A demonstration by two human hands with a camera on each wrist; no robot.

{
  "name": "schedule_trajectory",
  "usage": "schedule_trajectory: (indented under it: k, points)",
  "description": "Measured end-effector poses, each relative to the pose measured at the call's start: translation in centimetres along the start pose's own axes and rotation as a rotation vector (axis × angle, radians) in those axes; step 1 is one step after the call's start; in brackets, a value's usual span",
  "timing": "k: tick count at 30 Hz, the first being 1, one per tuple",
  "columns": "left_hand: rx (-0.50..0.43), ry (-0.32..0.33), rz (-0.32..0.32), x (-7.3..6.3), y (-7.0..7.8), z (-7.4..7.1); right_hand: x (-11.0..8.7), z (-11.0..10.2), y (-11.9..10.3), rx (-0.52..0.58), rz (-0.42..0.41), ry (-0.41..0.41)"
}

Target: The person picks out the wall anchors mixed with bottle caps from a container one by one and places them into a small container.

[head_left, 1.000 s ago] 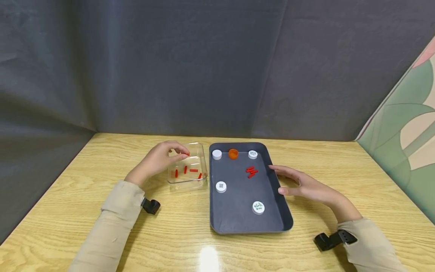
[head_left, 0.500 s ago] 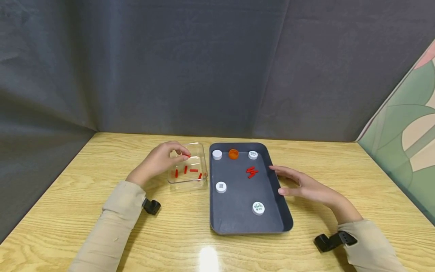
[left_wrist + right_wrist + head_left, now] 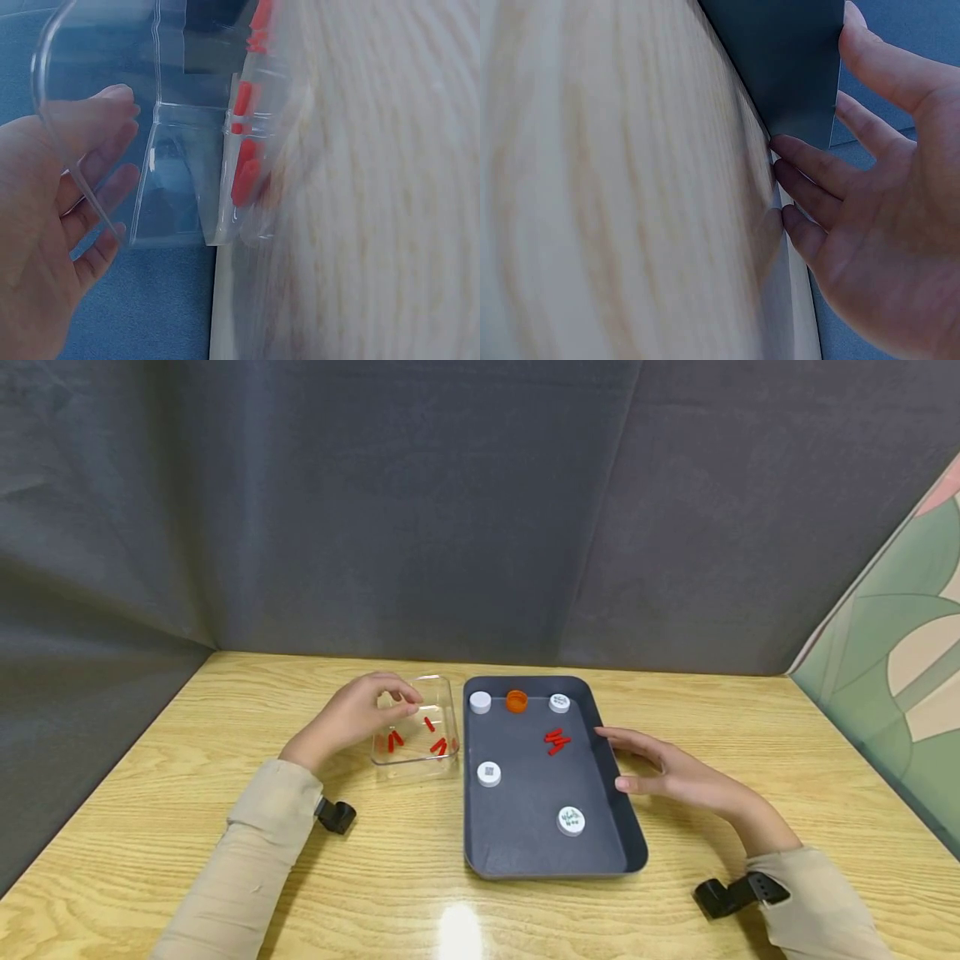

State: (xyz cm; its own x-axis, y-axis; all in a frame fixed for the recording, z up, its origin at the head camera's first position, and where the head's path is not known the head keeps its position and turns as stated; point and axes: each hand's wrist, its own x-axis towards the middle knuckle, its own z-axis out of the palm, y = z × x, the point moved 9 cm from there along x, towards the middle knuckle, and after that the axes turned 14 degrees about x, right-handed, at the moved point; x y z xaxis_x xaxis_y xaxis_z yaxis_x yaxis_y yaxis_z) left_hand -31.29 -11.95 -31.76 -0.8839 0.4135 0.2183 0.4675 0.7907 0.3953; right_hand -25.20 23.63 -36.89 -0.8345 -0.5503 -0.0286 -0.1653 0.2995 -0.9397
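Observation:
My left hand (image 3: 360,714) hovers over the clear plastic container (image 3: 415,761), its thumb and fingers loosely bent and apart, nothing visible between them. On the container's floor lie several small red rods (image 3: 429,724); in the left wrist view red rods (image 3: 246,172) show through the clear wall. To the right stands a dark grey tray (image 3: 525,852) with a small heap of red rods (image 3: 557,740) in it. My right hand (image 3: 675,771) rests at the tray's right edge, fingertips and thumb against the wall in the right wrist view, fingers fairly straight.
Inside the tray, white round caps (image 3: 488,774) sit spread out, some with green print, and an orange cap (image 3: 516,701) lies near the far side. A dark grey curtain (image 3: 420,510) hangs behind the wooden table (image 3: 390,877).
The red rod between my left thumb and fingers has been let go into the container, and rods there now lie differently. My left hand stays nearly in place; my right hand has not moved.

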Motion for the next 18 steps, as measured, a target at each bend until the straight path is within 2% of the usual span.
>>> schedule_trajectory:
  k: [9,18]
  points:
    - [-0.013,-0.011,0.003,0.1,0.6,0.0,0.0,-0.1,0.0,-0.017,0.004,0.007]
    - [-0.029,-0.019,0.009,0.1,2.5,-0.4,0.0,-0.1,0.1,-0.022,0.007,0.006]
